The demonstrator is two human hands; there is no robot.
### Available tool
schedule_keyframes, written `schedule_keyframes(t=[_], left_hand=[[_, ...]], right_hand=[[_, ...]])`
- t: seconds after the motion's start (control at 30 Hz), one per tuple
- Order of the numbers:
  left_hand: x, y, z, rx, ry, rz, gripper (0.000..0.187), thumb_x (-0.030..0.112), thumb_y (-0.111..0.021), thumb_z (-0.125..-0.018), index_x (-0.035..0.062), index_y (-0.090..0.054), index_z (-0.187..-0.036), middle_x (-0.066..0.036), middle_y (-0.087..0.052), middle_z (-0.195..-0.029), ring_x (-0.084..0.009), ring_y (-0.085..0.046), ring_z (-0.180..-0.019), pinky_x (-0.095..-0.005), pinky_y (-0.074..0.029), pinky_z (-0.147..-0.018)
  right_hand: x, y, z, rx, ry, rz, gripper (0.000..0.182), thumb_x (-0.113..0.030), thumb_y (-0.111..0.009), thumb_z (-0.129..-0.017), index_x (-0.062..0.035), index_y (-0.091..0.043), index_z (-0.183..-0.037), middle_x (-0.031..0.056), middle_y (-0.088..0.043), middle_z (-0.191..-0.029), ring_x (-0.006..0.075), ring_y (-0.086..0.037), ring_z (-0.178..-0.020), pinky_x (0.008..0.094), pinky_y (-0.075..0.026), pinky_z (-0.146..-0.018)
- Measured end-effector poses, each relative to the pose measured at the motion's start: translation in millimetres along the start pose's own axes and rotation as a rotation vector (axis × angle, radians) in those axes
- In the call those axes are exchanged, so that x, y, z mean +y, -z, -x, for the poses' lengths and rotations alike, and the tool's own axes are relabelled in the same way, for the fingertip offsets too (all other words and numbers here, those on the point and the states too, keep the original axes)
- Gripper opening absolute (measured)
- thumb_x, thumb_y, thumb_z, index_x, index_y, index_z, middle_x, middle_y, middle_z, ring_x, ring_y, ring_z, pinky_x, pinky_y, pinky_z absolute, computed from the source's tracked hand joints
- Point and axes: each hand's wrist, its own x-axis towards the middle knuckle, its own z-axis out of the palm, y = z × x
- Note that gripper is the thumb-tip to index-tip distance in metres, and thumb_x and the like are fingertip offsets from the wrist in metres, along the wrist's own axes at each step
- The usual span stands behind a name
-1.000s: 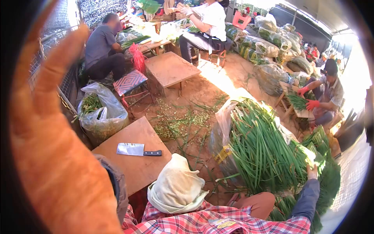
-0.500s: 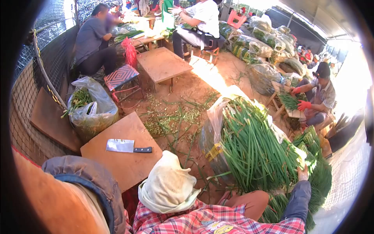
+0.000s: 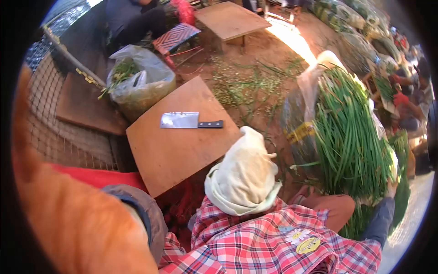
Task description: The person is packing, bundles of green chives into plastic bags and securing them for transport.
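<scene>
My right hand, in a blue-grey sleeve, is at the pale lower ends of a large heap of garlic chives, its fingers closed on the near stalks and partly hidden. My left hand is a big orange blur close to the camera; a brown cuff surrounds its wrist, and its fingers cannot be made out. A cleaver with a black handle lies flat on the low wooden table, apart from both hands. Between my arms sits a folded white cloth above the red plaid shirt.
A plastic bag of green trimmings stands behind the table. Farther back are a woven stool and another low table. Cut scraps litter the ground. A co-worker with red gloves sits at the far right.
The view has tilted down and turned left, so the table, cleaver and chives appear farther right. The orange blur of my left hand fills more of the left side. My right hand stays at the chives.
</scene>
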Motion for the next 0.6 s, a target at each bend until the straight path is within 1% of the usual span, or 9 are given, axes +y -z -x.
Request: schedule_keyframes(t=[0.1, 0.13, 0.23, 0.33, 0.37, 0.43, 0.5, 0.53, 0.6], left_hand=[[32.4, -33.7, 39.1, 0.259, 0.643, -0.053, 0.048, 0.032, -0.042, -0.091, -0.0091, -0.048, -0.115, -0.026, -0.056, -0.105, -0.037, -0.058, -0.096, -0.0427, -0.046, -0.087], [50.0, -27.1, 58.6, 0.0, 0.852, -0.071, 0.032, 0.022, -0.046, -0.09, -0.0062, -0.056, -0.101, -0.018, -0.061, -0.089, -0.0275, -0.059, -0.083, -0.0376, -0.047, -0.075], [116.7, -58.6, 156.1, 0.017, 1.824, 0.399, 0.011, 0.002, -0.057, -0.082, -0.0015, -0.063, -0.09, -0.011, -0.063, -0.075, -0.0159, -0.061, -0.071, -0.0279, -0.048, -0.065], [209.1, -92.0, 337.5, -0.391, 2.21, 0.441, 0.024, 0.016, -0.059, -0.081, -0.0008, -0.064, -0.097, -0.013, -0.067, -0.086, -0.02, -0.064, -0.081, -0.0292, -0.049, -0.074], [248.1, -94.3, 415.3, -0.526, 2.161, 0.355, 0.022, 0.014, -0.061, -0.081, -0.0006, -0.063, -0.097, -0.009, -0.065, -0.08, -0.0138, -0.06, -0.065, -0.0276, -0.047, -0.055], [258.9, -89.2, 459.2, -0.4, 2.738, 0.301, 0.023, 0.017, -0.059, -0.082, 0.0039, -0.064, -0.1, -0.008, -0.064, -0.077, -0.017, -0.061, -0.065, -0.0315, -0.048, -0.053], [297.0, -80.6, 572.8, -1.367, 1.872, 0.173, 0.027, 0.026, -0.055, -0.083, 0.0091, -0.064, -0.102, -0.01, -0.066, -0.086, -0.0232, -0.063, -0.076, -0.0366, -0.049, -0.063], [312.7, -76.5, 624.0, -1.572, 1.406, -0.014, 0.029, 0.03, -0.053, -0.084, 0.0118, -0.065, -0.103, -0.01, -0.066, -0.09, -0.0264, -0.064, -0.082, -0.0391, -0.05, -0.068], [281.4, -91.5, 605.8, -1.611, 1.734, 0.048, 0.028, 0.028, -0.051, -0.085, 0.0116, -0.067, -0.099, -0.012, -0.066, -0.097, -0.0275, -0.064, -0.089, -0.042, -0.051, -0.073]], right_hand=[[-4.4, 10.2, -19.1, 0.018, -0.042, 0.148, 0.088, -0.049, -0.059, -0.082, -0.002, -0.016, -0.142, 0.0204, -0.033, -0.139, 0.0263, -0.04, -0.123, 0.0313, -0.032, -0.101], [-9.3, 10.6, -14.6, 0.004, -0.036, 0.122, 0.091, -0.052, -0.057, -0.082, -0.0012, -0.013, -0.143, 0.0196, -0.035, -0.138, 0.0264, -0.041, -0.122, 0.0313, -0.032, -0.1], [2.4, 9.2, -15.1, 0.126, -0.013, 0.119, 0.086, -0.049, -0.055, -0.084, -0.0049, -0.013, -0.144, 0.0166, -0.041, -0.135, 0.0256, -0.044, -0.12, 0.0324, -0.032, -0.101], [-0.4, 3.8, -12.6, 0.151, -0.067, -0.134, 0.074, -0.034, -0.065, -0.081, -0.0021, -0.029, -0.138, 0.0167, -0.05, -0.122, 0.0212, -0.05, -0.106, 0.0322, -0.044, -0.087], [-1.2, 4.6, -12.9, 0.148, -0.078, -0.128, 0.073, -0.033, -0.065, -0.082, -0.0026, -0.028, -0.138, 0.016, -0.05, -0.122, 0.0213, -0.051, -0.105, 0.0323, -0.044, -0.087], [-4.6, 19.0, -11.3, 0.125, -0.07, -0.053, 0.072, -0.031, -0.064, -0.083, -0.0036, -0.027, -0.139, 0.0148, -0.051, -0.122, 0.0214, -0.051, -0.104, 0.0324, -0.044, -0.086], [-9.8, 31.4, -10.3, 0.083, -0.067, 0.046, 0.07, -0.029, -0.062, -0.084, -0.0046, -0.027, -0.139, 0.0135, -0.051, -0.121, 0.0216, -0.052, -0.103, 0.0325, -0.044, -0.085], [-11.0, 37.8, -8.9, 0.06, -0.065, 0.077, 0.07, -0.028, -0.062, -0.085, -0.0051, -0.026, -0.14, 0.0128, -0.051, -0.121, 0.0217, -0.052, -0.103, 0.0326, -0.045, -0.085], [-2.9, 56.9, -15.2, 0.005, -0.042, 0.114, 0.068, -0.026, -0.06, -0.086, -0.0061, -0.025, -0.14, 0.0115, -0.052, -0.121, 0.0218, -0.053, -0.102, 0.0327, -0.045, -0.084]])
